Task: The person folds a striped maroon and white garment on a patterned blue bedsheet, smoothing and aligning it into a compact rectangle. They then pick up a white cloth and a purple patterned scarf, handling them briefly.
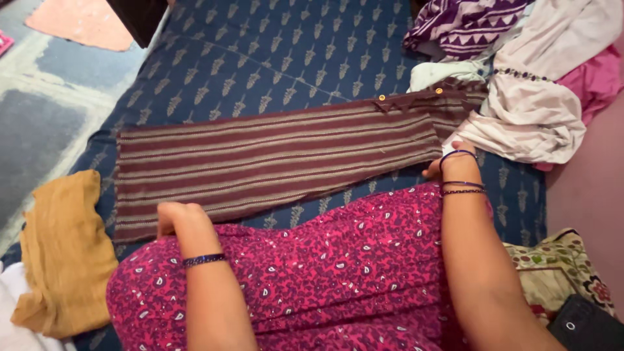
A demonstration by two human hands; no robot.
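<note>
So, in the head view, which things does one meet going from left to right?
Mustard cloth → left hand → striped maroon cloth → right hand → white garment

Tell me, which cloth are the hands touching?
The striped maroon cloth, laid flat on the blue bed. The left hand and right hand rest on its edges. The yellow cloth and white cloth lie untouched.

a blue leaf-print mattress (279, 58) lies beside a grey-blue patterned floor rug (39, 110).
</note>
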